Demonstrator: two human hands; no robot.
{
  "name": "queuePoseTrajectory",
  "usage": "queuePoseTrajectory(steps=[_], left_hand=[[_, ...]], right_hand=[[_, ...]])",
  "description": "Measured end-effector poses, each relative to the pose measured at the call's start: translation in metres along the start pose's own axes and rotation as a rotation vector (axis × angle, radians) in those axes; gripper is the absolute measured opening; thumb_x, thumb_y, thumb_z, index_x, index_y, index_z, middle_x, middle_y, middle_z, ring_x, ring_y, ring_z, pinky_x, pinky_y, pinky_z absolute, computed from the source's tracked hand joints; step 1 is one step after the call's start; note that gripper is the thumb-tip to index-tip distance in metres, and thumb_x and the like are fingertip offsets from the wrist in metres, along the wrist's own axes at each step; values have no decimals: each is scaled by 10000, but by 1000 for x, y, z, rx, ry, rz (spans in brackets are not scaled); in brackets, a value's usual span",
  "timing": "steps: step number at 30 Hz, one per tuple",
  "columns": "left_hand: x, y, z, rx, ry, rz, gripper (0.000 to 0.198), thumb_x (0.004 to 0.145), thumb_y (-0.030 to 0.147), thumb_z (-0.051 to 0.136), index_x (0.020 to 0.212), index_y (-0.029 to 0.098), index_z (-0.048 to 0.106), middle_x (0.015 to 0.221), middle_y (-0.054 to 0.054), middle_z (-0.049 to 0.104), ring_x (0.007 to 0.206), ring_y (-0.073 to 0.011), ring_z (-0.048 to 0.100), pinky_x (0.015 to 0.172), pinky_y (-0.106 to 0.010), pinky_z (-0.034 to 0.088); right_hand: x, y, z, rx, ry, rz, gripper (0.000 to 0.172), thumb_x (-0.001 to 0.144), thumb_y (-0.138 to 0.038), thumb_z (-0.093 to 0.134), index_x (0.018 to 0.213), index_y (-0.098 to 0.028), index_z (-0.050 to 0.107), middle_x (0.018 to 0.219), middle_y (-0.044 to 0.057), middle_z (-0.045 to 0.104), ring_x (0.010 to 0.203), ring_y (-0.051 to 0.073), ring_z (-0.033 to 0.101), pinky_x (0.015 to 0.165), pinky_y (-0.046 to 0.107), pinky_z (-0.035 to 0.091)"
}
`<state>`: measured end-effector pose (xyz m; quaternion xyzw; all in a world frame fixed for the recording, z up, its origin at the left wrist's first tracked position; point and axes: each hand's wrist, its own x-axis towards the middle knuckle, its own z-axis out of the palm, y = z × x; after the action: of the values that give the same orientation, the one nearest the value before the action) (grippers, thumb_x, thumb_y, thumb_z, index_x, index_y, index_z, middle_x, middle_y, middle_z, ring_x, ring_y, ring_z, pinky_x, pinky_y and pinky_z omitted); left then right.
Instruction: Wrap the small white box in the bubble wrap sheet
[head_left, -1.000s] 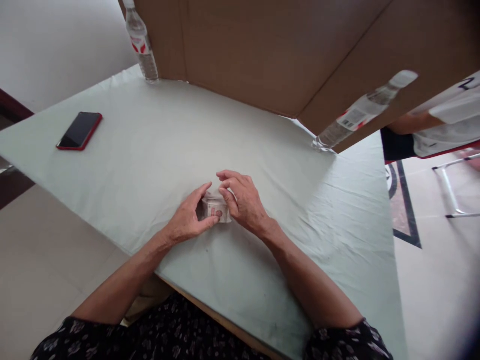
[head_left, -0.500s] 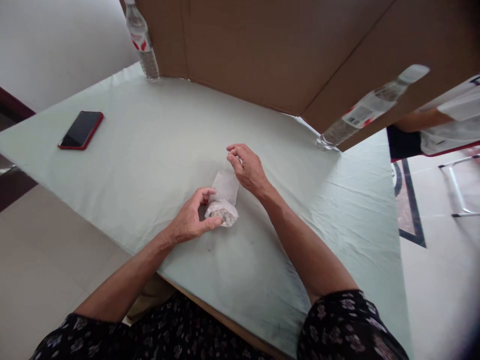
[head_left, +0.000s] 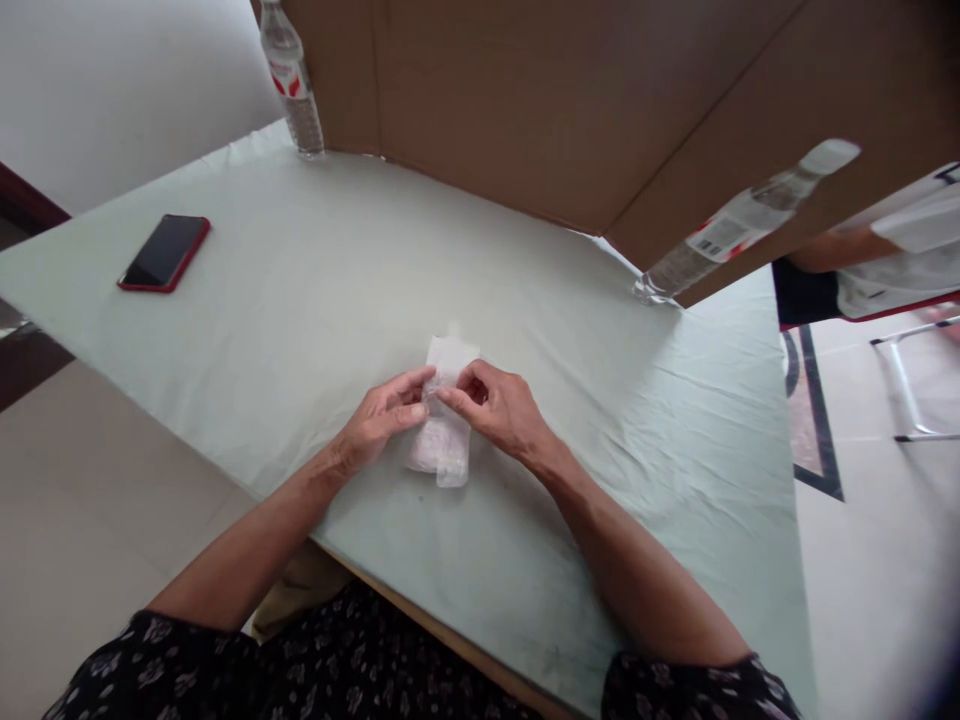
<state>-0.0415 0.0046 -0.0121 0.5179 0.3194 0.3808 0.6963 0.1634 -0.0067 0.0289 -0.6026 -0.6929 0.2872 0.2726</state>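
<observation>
A small translucent plastic bag (head_left: 439,445) lies on the cloth in front of me, its lower part bulging and whitish. A clear flat piece hangs over its lower right end; I cannot tell if it is part of the bag. Just beyond my fingers a flat white part (head_left: 452,352) shows, perhaps the bag's other end. From the left, my left hand (head_left: 386,412) holds the bag's edge between thumb and fingers. My right hand (head_left: 499,405) pinches its middle, thumb and forefinger close to the left fingertips. The fingers partly hide where they grip.
A pale green cloth (head_left: 360,260) covers the table. At the far left lies a phone (head_left: 165,253) in a red case. Water bottles stand at the back left (head_left: 292,85) and right (head_left: 742,225), beside a tall cardboard panel (head_left: 510,100). Another person's arm (head_left: 840,248) shows at right.
My right hand has come down from above the bag and now pinches it. The bag's mouth, which gaped towards me with small pieces inside, is now covered or turned over.
</observation>
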Motion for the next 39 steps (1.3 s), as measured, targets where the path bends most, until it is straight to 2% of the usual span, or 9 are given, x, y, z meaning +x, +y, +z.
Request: queuePoseTrajectory(steps=[5,10,16,20,24,28,30,35,39], left_hand=[[1,-2,-3,-51,17,-12,734,736,557,763,1349,172,640,1273,-152,701,1244,-345,620,1079,-494,467],[5,-2,-5,-29,82,28,730,745,540,750,1348,149,620,1244,-163,698,1207,-334,634,1053,-483,483],[2,2,-1,596,334,292,570,808,477,711,1294,191,629,1397,-149,556,1257,-292,562,1043,-462,488],[-4,4,7,858,334,418,445,787,459,746,1146,207,678,1118,-92,624,962,-216,621,897,-399,548],[-3,4,12,859,282,385,367,750,416,772,1041,206,694,932,-50,639,807,-179,591,759,-324,535],[0,6,12,814,317,268,103,795,294,648,803,193,668,741,-3,608,661,-137,531,653,-277,467],[0,8,10,782,353,228,101,797,262,598,730,196,633,692,8,601,637,-136,521,640,-280,452],[-1,9,-11,866,642,269,101,784,234,576,683,228,580,727,-5,634,789,-202,582,814,-368,490],[-1,1,-31,1125,661,236,73,754,200,607,687,226,603,767,-48,651,866,-268,573,925,-484,454]], right_hand=[[9,-2,13,-165,27,24,348,828,-533,665,730,-228,529,683,-9,631,595,143,509,579,287,341],[8,10,5,44,112,14,176,882,-308,520,733,-223,560,658,-17,588,607,137,490,607,286,358],[1,33,-7,378,193,102,231,858,-416,583,749,-212,587,682,-6,600,646,145,520,627,284,419],[0,38,1,438,165,156,242,840,-444,602,764,-214,592,670,-15,590,622,138,508,595,276,410],[0,38,6,449,172,141,220,835,-429,598,778,-216,597,663,-19,580,616,135,507,587,276,410],[-1,41,7,472,212,134,198,834,-408,598,798,-213,606,651,-29,563,595,126,494,583,278,411],[0,44,6,479,247,126,196,826,-407,605,807,-212,606,643,-33,560,590,125,496,590,283,419],[7,58,2,459,332,121,191,806,-398,594,861,-216,587,632,-36,572,577,138,522,610,307,453],[10,71,-5,262,391,127,275,800,-359,591,1031,-209,596,662,-28,621,615,165,569,683,352,484]])
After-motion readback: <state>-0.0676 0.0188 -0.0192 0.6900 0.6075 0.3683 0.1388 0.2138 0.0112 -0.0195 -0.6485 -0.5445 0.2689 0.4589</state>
